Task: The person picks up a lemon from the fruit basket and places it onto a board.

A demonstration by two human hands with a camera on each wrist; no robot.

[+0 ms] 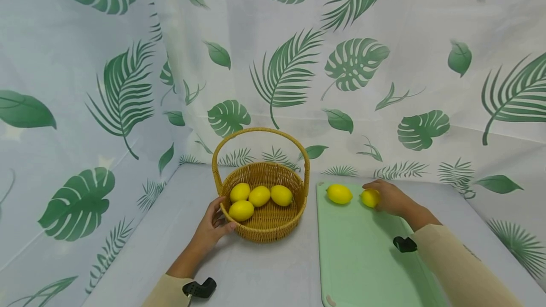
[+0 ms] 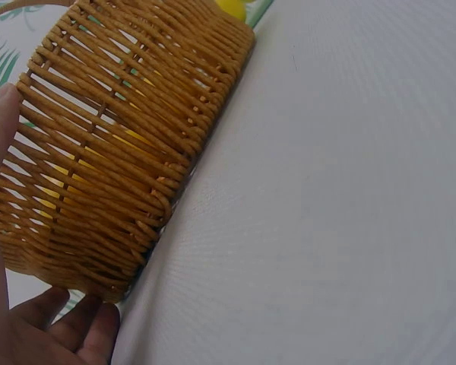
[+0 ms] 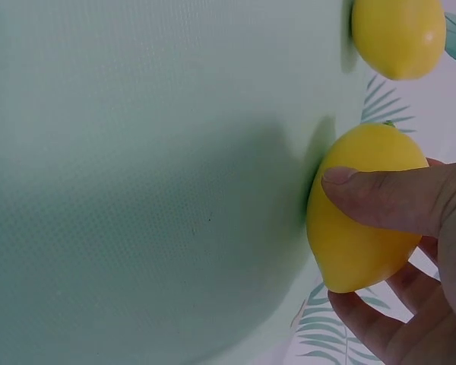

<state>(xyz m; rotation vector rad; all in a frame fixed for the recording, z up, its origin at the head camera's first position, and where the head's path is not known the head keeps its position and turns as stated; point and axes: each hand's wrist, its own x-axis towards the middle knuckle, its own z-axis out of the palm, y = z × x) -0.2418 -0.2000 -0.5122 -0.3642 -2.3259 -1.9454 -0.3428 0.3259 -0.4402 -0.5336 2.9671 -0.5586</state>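
Note:
A round wicker basket (image 1: 266, 236) with a tall hooped handle stands on the white table. Several yellow lemons (image 1: 259, 196) lie inside it, mostly towards its left and back. My left hand (image 1: 210, 226) holds the basket's left side, with the thumb near the front rim and the fingers round the side. In the left wrist view, the woven wall (image 2: 106, 144) sits between thumb and fingers. Over at the right, my right hand (image 1: 391, 198) grips a lemon (image 3: 365, 243) between thumb and fingers, at the far end of a pale green board (image 1: 358, 250). Another lemon (image 1: 339, 194) lies just left of it.
The board lies lengthwise to the right of the basket, with a narrow strip of table between them. Behind the table and along its left hangs a white cloth (image 1: 298, 146) printed with green leaves. The basket's handle (image 1: 260, 130) arches up over its opening.

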